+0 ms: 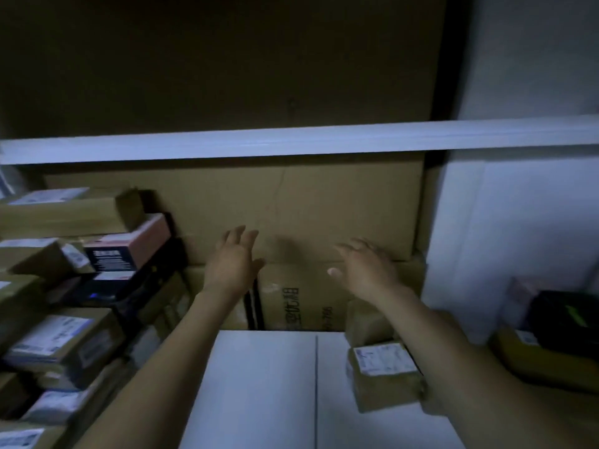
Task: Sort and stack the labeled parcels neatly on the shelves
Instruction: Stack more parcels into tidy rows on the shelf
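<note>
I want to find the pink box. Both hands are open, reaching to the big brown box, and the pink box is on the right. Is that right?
No. The head view shows the pink box on the left, not the right. The left hand and right hand are open, reaching to the big brown box.

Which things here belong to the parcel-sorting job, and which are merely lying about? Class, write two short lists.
Job: left hand, right hand, large cardboard box, small labelled parcel, stacked parcels at left, shelf board.
Lying about: black object at far right, white wall.
</note>
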